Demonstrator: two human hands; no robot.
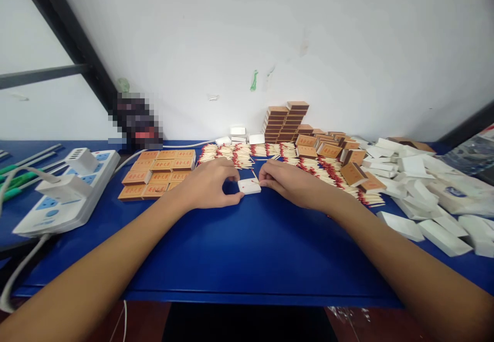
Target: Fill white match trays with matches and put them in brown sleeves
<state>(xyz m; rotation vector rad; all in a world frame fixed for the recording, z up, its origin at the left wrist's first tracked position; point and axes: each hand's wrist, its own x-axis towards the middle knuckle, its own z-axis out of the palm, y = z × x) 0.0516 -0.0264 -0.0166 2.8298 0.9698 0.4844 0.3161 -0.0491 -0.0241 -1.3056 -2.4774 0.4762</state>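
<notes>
Small white tray (249,186) flat on the blue bench (247,249), mid-bench and between both hands, long axis lying nearly from 9 to 3 o'clock, broad face up. Clamped at its 9 o'clock end by the left hand (210,183), thumb along the near edge, fingers curled over the far edge. Touched at its 3 o'clock end by the right hand (287,182), fingertips bunched together; cannot tell whether anything thin sits between them. At 12 o'clock of the tray, a band of red-tipped matches (247,152) spread across the bench. At 10 o'clock, orange matchboxes (158,172) flat in rows; farther toward 9, a white power strip (65,192). At 1 o'clock, a stack of brown boxes (285,120) against the wall. At 3 o'clock, well apart, a heap of white sleeves (417,187).
</notes>
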